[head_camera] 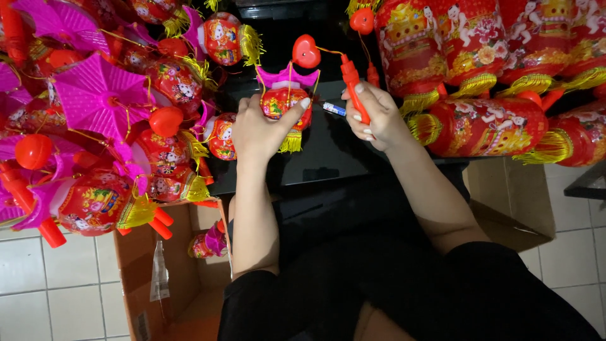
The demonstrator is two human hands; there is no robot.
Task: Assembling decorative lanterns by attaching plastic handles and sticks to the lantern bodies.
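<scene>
My left hand (pixel 260 129) grips a small red toy lantern (pixel 285 101) with a magenta roof and a yellow tassel, over a black tabletop (pixel 328 158). My right hand (pixel 377 113) holds the lantern's red plastic handle stick (pixel 352 85). A thin wire runs from the stick's tip to a red heart-shaped piece (pixel 306 52) above the lantern. A small blue and white battery-like cylinder (pixel 334 109) shows between my hands, by my right fingers.
A heap of similar small red and magenta lanterns (pixel 107 126) fills the left. Large red cylinder lanterns with gold fringe (pixel 486 82) lie at the right. An open cardboard box (pixel 170 278) stands on the tiled floor at lower left, with one lantern (pixel 208 243) inside.
</scene>
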